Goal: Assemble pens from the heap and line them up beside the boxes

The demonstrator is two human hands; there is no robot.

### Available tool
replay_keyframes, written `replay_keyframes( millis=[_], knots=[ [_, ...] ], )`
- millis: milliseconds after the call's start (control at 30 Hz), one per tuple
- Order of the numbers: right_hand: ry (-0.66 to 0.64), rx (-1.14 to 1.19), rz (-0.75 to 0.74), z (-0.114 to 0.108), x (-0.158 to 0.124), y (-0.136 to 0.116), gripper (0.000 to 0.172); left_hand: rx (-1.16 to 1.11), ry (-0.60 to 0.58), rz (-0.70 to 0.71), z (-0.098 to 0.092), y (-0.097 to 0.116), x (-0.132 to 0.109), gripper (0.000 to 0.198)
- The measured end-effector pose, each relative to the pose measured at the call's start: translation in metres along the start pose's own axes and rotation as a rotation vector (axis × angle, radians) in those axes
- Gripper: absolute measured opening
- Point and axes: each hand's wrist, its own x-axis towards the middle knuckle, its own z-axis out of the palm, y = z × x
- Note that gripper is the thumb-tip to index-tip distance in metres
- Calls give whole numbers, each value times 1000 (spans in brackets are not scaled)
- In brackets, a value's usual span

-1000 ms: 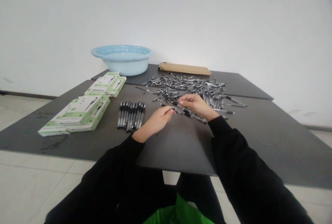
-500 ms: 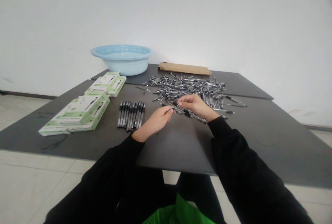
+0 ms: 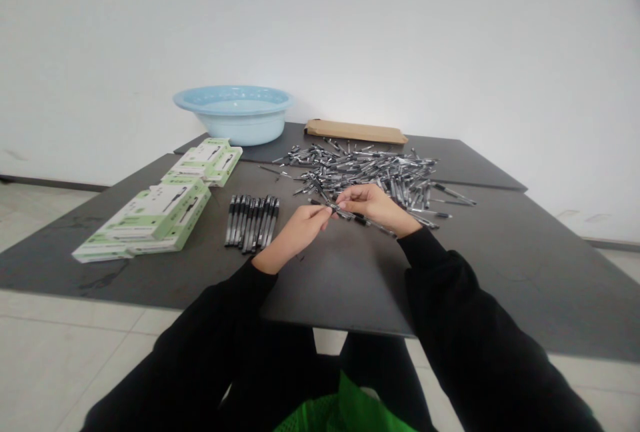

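My left hand point(image 3: 303, 228) is closed in a pinch on a slim clear-and-black pen point(image 3: 320, 189), which slants up and away from the fingertips. Thumb and forefinger of my right hand point(image 3: 374, 207) close at the near end of the same pen, right beside the left fingertips. What exactly lies between the right fingertips is partly hidden. Beneath the right hand, a few loose pens point(image 3: 383, 229) lie on the table. A big heap of pens point(image 3: 365, 167) spreads just beyond both hands. Left of my left hand, several black-gripped pens point(image 3: 253, 222) lie side by side in a row.
Green-and-white pen boxes point(image 3: 155, 209) are stacked on the left of the dark table point(image 3: 500, 272). Behind them stands a light-blue basin point(image 3: 245, 127). A flat brown cardboard piece point(image 3: 356, 132) lies at the back, near the wall.
My right fingertips have moved slightly left and down, closing up to the left fingertips at the pen's end. The left hand has barely shifted; the heap and the row look the same.
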Motion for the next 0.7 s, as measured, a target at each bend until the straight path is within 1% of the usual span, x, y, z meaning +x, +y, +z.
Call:
replay_keyframes(
  millis=[67, 100, 167, 267, 400, 533, 633, 700],
  knots=[
    [0, 62, -3, 2, 0, 1, 26, -136, -28, -90, 0, 1, 0, 33],
    [2, 98, -7, 2, 0, 1, 27, -185, -48, -106, 0, 1, -1, 32],
    [19, 173, -14, 2, 1, 2, 27, -229, -61, -84, -1, 3, -1, 28],
    [58, 252, 5, 4, 2, 4, 29, -231, -21, -26, -3, 5, -3, 26],
    [66, 250, 29, 8, 4, 9, 32, -206, 9, -2, -3, 7, -4, 26],
    [84, 193, 28, 11, 5, 12, 34, -192, -8, -13, -2, 8, -5, 23],
    [98, 192, 35, 14, 4, 8, 36, -260, -45, -25, 0, 7, -3, 22],
    [118, 211, 27, 16, 3, 3, 37, -369, -62, -56, 1, 7, -1, 25]
  ],
)
